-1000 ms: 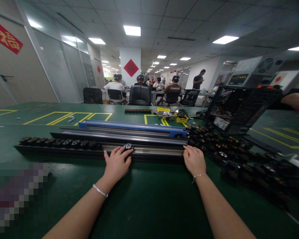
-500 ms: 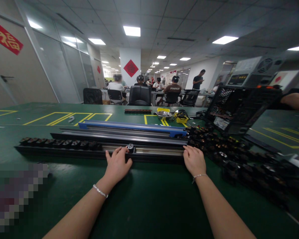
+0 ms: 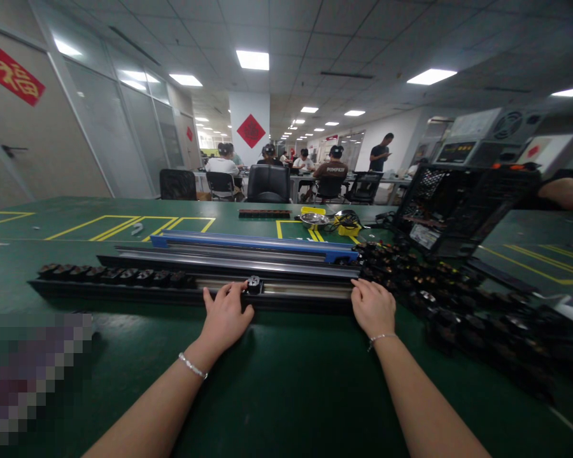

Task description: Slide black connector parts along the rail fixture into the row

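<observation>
The green table (image 3: 296, 375) carries a long black rail (image 3: 172, 298), a blue rail (image 3: 253, 244) and heaped black parts (image 3: 477, 321).

Chunky silvery-white left bracelet (image 3: 192, 366): we wear it as a shiny, beaded-looking band.
Thin silvery right bracelet (image 3: 380, 339): ours is finer, like a chain.
Left forearm (image 3: 155, 401), right forearm (image 3: 420, 394): ours, both bare.
Left hand (image 3: 225, 318), right hand (image 3: 375, 308): also bare.

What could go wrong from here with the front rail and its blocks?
Perhaps three things:
1. The lone block is at the left hand's fingertips; an uneven push might tilt or jam it.
2. The right hand is at the front rail's right end, close to the pile; it could knock parts there.
3. Neither hand is on the row of blocks; they might shift if the rail tips.
</observation>
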The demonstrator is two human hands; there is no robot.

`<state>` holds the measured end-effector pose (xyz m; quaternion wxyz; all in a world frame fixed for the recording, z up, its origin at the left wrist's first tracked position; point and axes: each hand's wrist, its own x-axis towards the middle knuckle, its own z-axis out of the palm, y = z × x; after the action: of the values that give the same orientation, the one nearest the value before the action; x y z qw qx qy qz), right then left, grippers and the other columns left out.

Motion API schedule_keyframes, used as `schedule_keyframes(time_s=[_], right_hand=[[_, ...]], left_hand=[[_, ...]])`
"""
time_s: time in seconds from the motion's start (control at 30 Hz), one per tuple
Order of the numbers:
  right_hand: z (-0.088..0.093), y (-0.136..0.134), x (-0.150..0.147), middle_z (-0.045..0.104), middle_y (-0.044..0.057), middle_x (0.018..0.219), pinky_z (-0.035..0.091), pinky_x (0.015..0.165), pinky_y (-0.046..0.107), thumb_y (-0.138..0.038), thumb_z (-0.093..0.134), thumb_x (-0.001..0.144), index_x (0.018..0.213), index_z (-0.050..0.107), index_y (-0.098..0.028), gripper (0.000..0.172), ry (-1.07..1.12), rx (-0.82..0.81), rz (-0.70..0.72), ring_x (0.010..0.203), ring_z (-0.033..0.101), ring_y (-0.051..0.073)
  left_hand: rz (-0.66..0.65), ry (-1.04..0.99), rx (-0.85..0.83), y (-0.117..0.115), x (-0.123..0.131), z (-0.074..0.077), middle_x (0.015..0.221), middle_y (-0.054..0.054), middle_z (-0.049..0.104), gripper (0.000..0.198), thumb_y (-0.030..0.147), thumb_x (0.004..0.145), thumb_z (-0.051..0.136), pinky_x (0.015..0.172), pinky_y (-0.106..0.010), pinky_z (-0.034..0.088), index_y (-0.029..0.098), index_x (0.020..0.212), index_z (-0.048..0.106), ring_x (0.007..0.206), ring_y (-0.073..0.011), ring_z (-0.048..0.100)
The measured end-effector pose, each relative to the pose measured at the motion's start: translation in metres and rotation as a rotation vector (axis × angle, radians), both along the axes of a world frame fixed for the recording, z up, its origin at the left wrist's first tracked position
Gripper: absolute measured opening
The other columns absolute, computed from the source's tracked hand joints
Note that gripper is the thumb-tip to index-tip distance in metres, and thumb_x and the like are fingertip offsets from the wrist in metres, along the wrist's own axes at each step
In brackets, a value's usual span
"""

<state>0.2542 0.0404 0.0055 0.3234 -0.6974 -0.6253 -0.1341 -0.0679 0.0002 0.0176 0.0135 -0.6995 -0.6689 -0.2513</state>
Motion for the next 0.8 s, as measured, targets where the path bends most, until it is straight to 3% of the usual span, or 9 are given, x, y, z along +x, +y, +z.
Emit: schedule_keyframes(time_s=[0.2,0.37,0.53,0.8], right_hand=[[0.005,-0.005,-0.013,0.060,0.007,0.121,0.017,0.102,0.059,-0.028,0.036,0.086,0.117,0.060,-0.024,0.040,-0.060,0.029,0.020,0.116,0.043,0.027],[0.013,-0.017,-0.050,0.060,0.008,0.119,0.023,0.104,0.047,-0.025,0.039,0.085,0.122,0.057,-0.022,0.041,-0.123,0.062,0.275,0.119,0.042,0.024],[0.012,-0.027,-0.092,0.058,0.005,0.124,0.024,0.105,0.040,-0.021,0.039,0.083,0.130,0.047,-0.023,0.048,-0.133,-0.052,0.524,0.119,0.044,0.020],[0.013,-0.031,-0.118,0.058,0.003,0.124,0.019,0.105,0.042,-0.020,0.042,0.080,0.127,0.048,-0.028,0.048,-0.116,-0.156,0.578,0.120,0.042,0.020]], left_hand=[[-0.040,0.053,0.022,-0.002,0.002,0.003,0.120,-0.009,0.059,0.045,0.030,0.078,0.045,0.104,-0.067,0.005,0.022,0.123,0.046,0.121,-0.0278,0.044],[-0.062,0.046,0.000,-0.003,0.005,0.004,0.122,-0.010,0.057,0.048,0.029,0.078,0.047,0.107,-0.064,0.006,0.022,0.126,0.045,0.121,-0.0273,0.043],[-0.073,0.040,0.016,-0.002,0.006,0.002,0.119,-0.008,0.060,0.049,0.030,0.078,0.048,0.108,-0.061,0.006,0.023,0.126,0.044,0.116,-0.0261,0.047],[-0.075,0.044,0.041,-0.001,0.008,0.000,0.118,-0.007,0.060,0.049,0.030,0.077,0.048,0.107,-0.063,0.004,0.024,0.125,0.045,0.114,-0.0265,0.048]])
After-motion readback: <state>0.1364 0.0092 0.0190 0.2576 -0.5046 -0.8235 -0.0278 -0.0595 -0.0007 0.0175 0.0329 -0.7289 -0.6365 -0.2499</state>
